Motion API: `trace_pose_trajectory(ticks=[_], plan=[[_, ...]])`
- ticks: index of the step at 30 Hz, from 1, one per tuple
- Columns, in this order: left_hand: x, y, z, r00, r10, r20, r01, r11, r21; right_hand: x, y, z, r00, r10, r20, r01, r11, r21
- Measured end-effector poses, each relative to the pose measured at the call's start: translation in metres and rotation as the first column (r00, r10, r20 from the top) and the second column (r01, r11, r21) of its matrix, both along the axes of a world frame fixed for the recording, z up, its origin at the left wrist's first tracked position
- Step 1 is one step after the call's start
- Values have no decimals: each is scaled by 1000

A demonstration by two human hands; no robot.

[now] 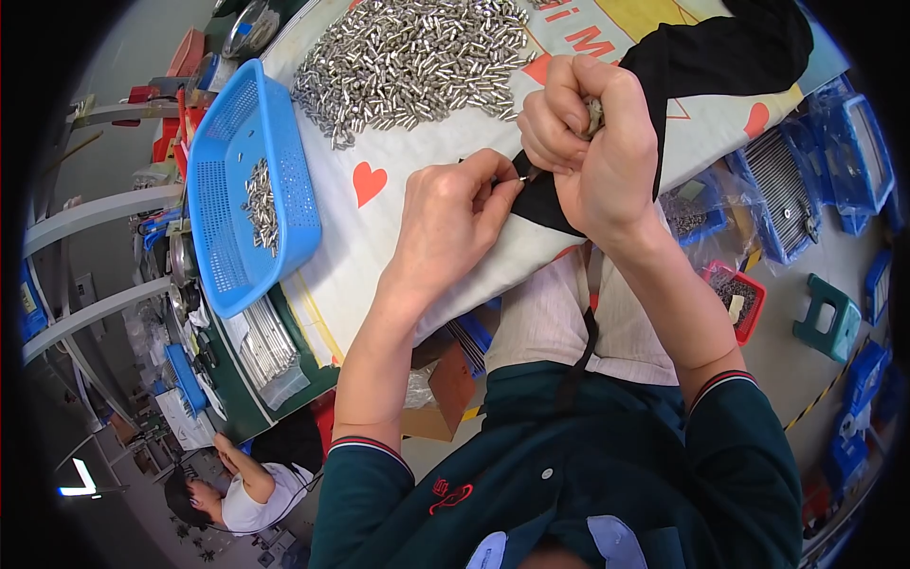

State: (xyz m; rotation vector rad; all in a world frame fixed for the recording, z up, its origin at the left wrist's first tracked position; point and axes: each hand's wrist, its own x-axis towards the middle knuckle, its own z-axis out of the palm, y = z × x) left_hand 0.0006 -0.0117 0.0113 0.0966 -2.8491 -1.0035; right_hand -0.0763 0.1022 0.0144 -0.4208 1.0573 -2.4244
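My left hand [445, 209] pinches a small silvery metal part [523, 178] between thumb and forefinger; the fingers cover most of it. Just to the right, my right hand [597, 133] is closed in a fist, and a greyish bit shows between its curled fingers, too covered to name. Both hands are above a black cloth [545, 206] at the near edge of the table; the cloth runs behind the right hand toward the far right. Beyond them, a large heap of small silvery cylindrical metal parts [408, 62] lies on the patterned tablecloth [327, 228].
A blue plastic basket [308, 213] at the left contains a small pile of metal parts. Long metal rods [265, 346] lie beside it. Right of the table are blue crates [853, 142], a red bin [749, 322] and a green stool [828, 318]. Another person [261, 493] sits lower left.
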Motion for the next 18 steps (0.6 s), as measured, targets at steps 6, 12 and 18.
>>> trace_pose_trajectory(ticks=[6,12,18], plan=[[0,1,0,1000,9,-10,-9,1000,10,0,-1,-1,1000,-10,-20,10,1000,10],[-2,0,0,999,21,26,-22,998,51,3,-5,-2,996,-30,-83,33,999,32],[-3,1,3,1000,-5,16,4,999,52,8,-14,-4,974,-96,-205,97,995,-1]])
